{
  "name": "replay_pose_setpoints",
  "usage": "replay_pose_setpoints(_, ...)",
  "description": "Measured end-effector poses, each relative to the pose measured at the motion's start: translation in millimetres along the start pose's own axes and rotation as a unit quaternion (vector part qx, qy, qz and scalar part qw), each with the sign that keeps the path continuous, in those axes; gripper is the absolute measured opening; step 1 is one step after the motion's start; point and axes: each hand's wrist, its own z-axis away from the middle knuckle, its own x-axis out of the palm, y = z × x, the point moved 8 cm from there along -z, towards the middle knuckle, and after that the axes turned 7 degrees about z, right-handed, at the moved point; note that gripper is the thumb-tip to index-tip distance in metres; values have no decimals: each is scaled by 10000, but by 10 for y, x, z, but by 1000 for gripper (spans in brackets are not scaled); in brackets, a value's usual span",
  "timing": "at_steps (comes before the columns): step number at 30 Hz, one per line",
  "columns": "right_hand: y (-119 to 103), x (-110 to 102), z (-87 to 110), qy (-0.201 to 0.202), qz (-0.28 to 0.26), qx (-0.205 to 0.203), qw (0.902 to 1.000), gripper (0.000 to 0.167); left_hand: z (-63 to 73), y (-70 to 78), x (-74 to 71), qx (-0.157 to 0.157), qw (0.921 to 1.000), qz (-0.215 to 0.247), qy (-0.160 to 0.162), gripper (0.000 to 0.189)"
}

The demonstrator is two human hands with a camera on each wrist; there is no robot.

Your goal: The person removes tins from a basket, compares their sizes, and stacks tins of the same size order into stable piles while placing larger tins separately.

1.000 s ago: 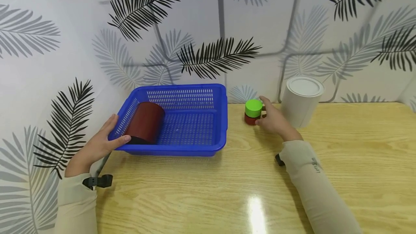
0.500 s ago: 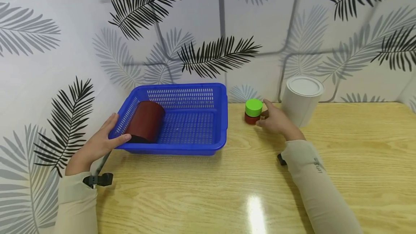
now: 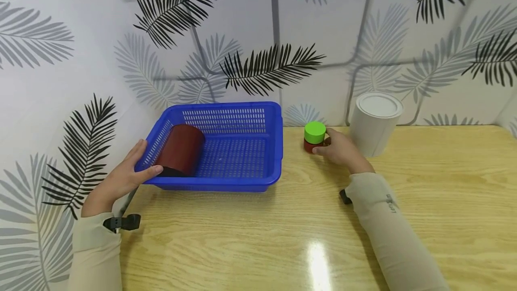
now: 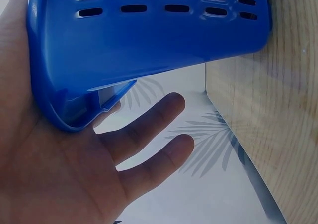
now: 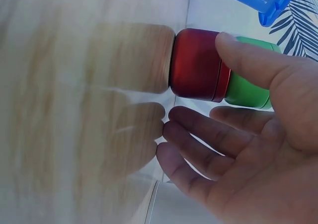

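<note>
My left hand [image 3: 117, 181] is at the near-left corner of a blue plastic basket [image 3: 218, 186]. Its thumb lies over the rim, while the straight, spread fingers stay outside the wall, as the left wrist view shows. Inside the basket a dark red cylinder [image 3: 182, 149] lies on its side. My right hand [image 3: 341, 147] is beside a small red jar [image 5: 196, 64] with a bright green lid [image 3: 315, 132], upright on the table. The right thumb overlaps the jar near the seam; the other fingers, loosely bent, extend along its opposite side with a gap visible in the right wrist view.
A white lidded canister [image 3: 373, 129] stands just behind and right of my right hand. The wooden table [image 3: 242, 237] meets a leaf-patterned wall covering [image 3: 315, 21] at the back and left. Black straps with cameras [image 3: 122, 223] sit on the wrists.
My right hand drew slightly away from the jar, then came back in to the left, its thumb now overlapping the red part. The left hand, basket and jar have stayed in place.
</note>
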Motion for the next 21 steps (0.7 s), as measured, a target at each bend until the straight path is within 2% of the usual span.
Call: replay_pose_setpoints(21, 57, 11, -62, -37, -171, 398, 9991, 75, 13, 37, -29, -100, 9999, 25, -80, 104)
